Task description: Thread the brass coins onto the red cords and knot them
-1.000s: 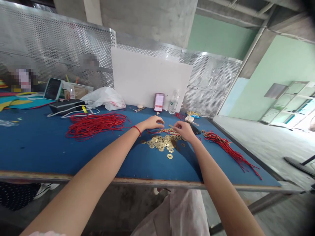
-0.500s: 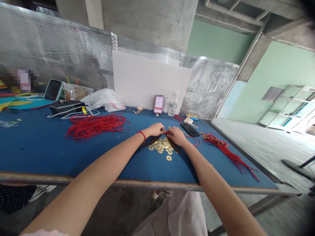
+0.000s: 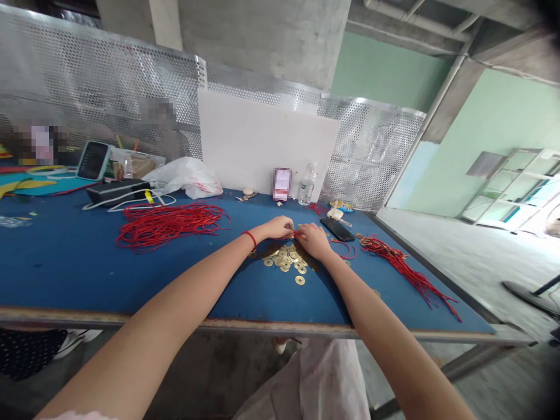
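My left hand (image 3: 279,227) and my right hand (image 3: 312,240) meet above the far side of a pile of brass coins (image 3: 285,256) with holes in their middles. Fingers of both hands are pinched on a thin red cord (image 3: 296,233), of which only a short bit shows between them. Whether a coin hangs on that cord is hidden by the fingers. A red string bracelet (image 3: 251,240) circles my left wrist. Right of my right hand, a loose curve of red cord (image 3: 350,251) lies on the blue tabletop (image 3: 175,286).
A heap of red cords (image 3: 170,226) lies left; a bundle of red cords with coins (image 3: 402,265) lies right. Behind my hands are a black phone (image 3: 336,229), a water bottle (image 3: 307,185) and a white board (image 3: 266,140). A black box with cables (image 3: 118,191) and a plastic bag (image 3: 188,178) stand back left.
My fingers have shifted slightly around the cord, and the left hand's fingers are a little more curled. The coins and cord bundles lie as before.
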Available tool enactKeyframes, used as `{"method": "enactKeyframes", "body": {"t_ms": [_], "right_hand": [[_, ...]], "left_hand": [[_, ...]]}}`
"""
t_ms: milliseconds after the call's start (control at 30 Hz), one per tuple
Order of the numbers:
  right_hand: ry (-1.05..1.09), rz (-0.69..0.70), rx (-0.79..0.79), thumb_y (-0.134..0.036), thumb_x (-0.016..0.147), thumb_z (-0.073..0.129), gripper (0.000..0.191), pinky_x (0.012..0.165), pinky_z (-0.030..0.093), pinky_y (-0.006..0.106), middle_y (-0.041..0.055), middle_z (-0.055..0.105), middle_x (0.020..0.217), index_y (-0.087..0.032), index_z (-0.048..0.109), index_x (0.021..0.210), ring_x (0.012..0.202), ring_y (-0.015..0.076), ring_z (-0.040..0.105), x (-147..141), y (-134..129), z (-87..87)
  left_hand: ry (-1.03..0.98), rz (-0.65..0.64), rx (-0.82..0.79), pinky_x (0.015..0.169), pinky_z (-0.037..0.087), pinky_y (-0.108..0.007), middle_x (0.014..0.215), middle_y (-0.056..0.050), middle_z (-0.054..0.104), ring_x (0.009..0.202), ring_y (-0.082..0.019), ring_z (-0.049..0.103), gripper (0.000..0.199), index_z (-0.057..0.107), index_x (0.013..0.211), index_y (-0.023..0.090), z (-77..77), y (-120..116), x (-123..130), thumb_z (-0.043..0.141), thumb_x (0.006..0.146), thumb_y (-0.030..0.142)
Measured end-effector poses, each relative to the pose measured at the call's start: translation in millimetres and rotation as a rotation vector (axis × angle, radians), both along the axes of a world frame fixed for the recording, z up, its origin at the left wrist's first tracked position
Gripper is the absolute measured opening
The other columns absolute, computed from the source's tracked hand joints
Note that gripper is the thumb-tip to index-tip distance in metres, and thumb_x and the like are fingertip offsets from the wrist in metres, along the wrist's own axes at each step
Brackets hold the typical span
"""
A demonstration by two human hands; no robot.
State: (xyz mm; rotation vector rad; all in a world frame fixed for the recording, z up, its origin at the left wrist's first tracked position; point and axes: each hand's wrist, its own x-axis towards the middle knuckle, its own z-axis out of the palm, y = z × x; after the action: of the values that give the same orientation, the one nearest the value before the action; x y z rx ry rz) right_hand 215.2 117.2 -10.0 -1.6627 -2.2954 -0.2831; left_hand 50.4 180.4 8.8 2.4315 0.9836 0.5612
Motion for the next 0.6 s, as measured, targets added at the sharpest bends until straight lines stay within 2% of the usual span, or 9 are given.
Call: {"method": "enactKeyframes", "body": {"t_ms": [167,267,367,467,600], "right_hand": [[0.098,-0.031,-0.012,-0.029,0.095,0.046,0.025,0.072,0.032,0.029,0.008,0.068,0.097,-0.018,0.069,0.093,0.093,0.0211,0.056,4.6,4.8,0.0],[0.159,-0.024,-0.014,-0.027,0.094,0.045,0.025,0.068,0.031,0.027,0.0066,0.068,0.092,-0.017,0.068,0.089,0.085,0.0183,0.055,6.8,7.7,-0.5],[0.213,-0.006,-0.019,-0.025,0.093,0.044,0.026,0.066,0.031,0.026,0.0056,0.068,0.086,-0.017,0.067,0.085,0.079,0.0168,0.055,7.9,9.9,-1.4],[0.284,0.024,-0.04,-0.023,0.091,0.042,0.025,0.062,0.03,0.025,0.0041,0.065,0.079,-0.017,0.064,0.082,0.072,0.0158,0.053,8.0,10.6,-2.0],[0.369,0.082,-0.077,-0.02,0.087,0.04,0.02,0.062,0.032,0.025,0.0027,0.063,0.076,-0.018,0.059,0.081,0.069,0.0156,0.052,8.6,10.5,-2.9]], "left_hand": [[-0.071,-0.019,-0.002,0.065,0.043,-0.026,0.078,-0.009,0.071,0.071,-0.017,0.062,0.019,0.064,0.074,0.013,0.2,2.1,0.3,0.055,0.082,0.028],[-0.171,-0.06,-0.183,0.06,0.042,-0.026,0.074,-0.008,0.069,0.066,-0.017,0.063,0.029,0.061,0.079,0.014,-2.0,0.5,0.6,0.056,0.084,0.041],[-0.254,-0.104,-0.35,0.056,0.042,-0.025,0.068,-0.006,0.068,0.061,-0.016,0.062,0.031,0.061,0.089,0.013,-2.5,-1.6,1.0,0.066,0.078,0.042],[-0.273,-0.066,-0.344,0.054,0.04,-0.025,0.062,-0.004,0.064,0.054,-0.013,0.056,0.027,0.063,0.085,0.013,-0.8,-2.4,1.3,0.069,0.074,0.036],[-0.265,-0.018,-0.228,0.048,0.031,-0.023,0.059,0.0,0.056,0.048,-0.009,0.042,0.024,0.066,0.078,0.013,0.9,-0.8,0.8,0.065,0.075,0.036]]}}
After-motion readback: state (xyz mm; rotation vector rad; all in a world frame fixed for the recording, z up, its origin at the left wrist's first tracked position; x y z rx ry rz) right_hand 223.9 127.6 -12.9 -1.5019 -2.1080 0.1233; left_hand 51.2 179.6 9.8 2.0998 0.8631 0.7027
